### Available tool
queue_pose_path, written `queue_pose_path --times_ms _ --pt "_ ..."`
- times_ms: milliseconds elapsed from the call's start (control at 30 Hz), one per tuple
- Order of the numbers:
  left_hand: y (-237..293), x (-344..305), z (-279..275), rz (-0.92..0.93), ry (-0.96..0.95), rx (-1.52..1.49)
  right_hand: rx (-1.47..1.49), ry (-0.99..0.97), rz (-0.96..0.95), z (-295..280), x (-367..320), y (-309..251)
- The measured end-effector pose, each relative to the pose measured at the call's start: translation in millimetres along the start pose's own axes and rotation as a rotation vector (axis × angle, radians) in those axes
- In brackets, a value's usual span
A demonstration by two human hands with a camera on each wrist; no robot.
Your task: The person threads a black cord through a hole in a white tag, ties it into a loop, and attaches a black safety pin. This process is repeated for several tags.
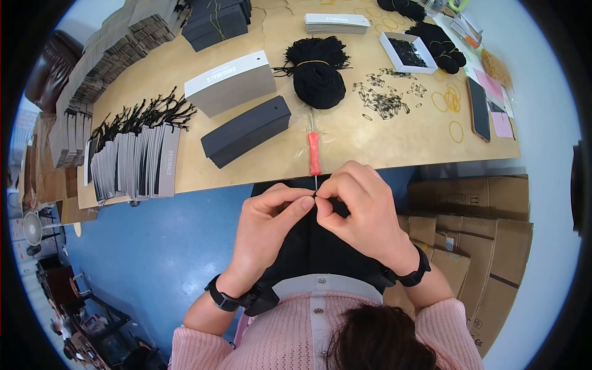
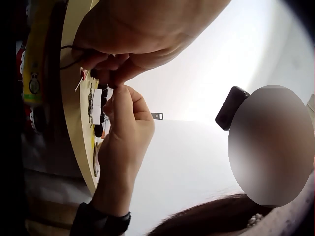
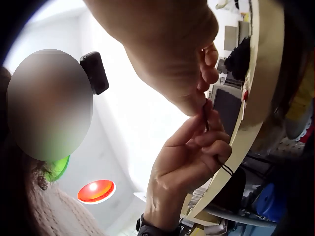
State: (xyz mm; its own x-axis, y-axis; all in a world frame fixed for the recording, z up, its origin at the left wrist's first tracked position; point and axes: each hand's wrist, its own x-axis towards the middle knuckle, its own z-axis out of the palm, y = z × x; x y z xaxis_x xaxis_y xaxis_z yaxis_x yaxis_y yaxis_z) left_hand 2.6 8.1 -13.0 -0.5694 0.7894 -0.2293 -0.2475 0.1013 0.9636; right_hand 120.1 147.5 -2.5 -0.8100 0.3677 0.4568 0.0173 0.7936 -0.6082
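Note:
Just off the table's near edge, my two hands meet fingertip to fingertip. My left hand point(image 1: 266, 219) pinches a thin black cord point(image 3: 206, 120) between thumb and fingers. A loop of the cord hangs out below its curled fingers in the right wrist view. My right hand point(image 1: 365, 206) pinches the same cord right beside the left fingertips. Beyond the hands, a red-handled tool point(image 1: 314, 154) lies at the table edge, its thin metal shaft pointing at my fingers. Clear film lies around its handle. The fingers mostly hide the pinched spot.
On the table point(image 1: 259, 166) are a bundle of black cords point(image 1: 319, 74), scattered small pins point(image 1: 383, 102), a white box point(image 1: 407, 52), and a phone point(image 1: 478, 110). Dark tags point(image 1: 246, 131), white tags point(image 1: 231, 83) and corded tags point(image 1: 132, 161) stand left. Cardboard boxes point(image 1: 475, 246) lean at right below.

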Motion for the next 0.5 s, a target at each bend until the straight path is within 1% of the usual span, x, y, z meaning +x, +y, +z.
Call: queue_pose_path --times_ms 33,67,133,167,200,233,267,333,433,500 --pt "0 0 -1 -0.075 -0.018 -0.085 0.116 0.012 0.106 2 -1 1" --pt "0 0 -1 -0.150 -0.036 -0.171 0.116 0.012 0.106 2 0 0" --pt "-2 -1 -3 -0.135 -0.059 -0.158 0.305 -0.026 0.231 -1 1 -1" --pt "-2 -1 -3 -0.119 -0.084 -0.145 0.304 -0.026 0.232 -3 1 -1" --pt "0 -1 -2 -0.119 -0.085 -0.145 0.378 -0.052 0.283 -6 2 -1" --pt "3 -2 -2 -0.156 -0.105 -0.196 0.452 -0.077 0.334 -9 2 0" --pt "6 -2 -2 -0.194 -0.126 -0.247 0.452 -0.077 0.334 -11 2 1" --pt "9 -3 -1 -0.212 -0.136 -0.255 0.485 -0.134 0.389 -17 3 2" --pt "13 -3 -2 -0.223 -0.149 -0.231 0.540 -0.098 0.411 -22 1 5" --pt "14 -2 -4 -0.214 -0.156 -0.196 0.521 -0.092 0.403 -25 -1 8"
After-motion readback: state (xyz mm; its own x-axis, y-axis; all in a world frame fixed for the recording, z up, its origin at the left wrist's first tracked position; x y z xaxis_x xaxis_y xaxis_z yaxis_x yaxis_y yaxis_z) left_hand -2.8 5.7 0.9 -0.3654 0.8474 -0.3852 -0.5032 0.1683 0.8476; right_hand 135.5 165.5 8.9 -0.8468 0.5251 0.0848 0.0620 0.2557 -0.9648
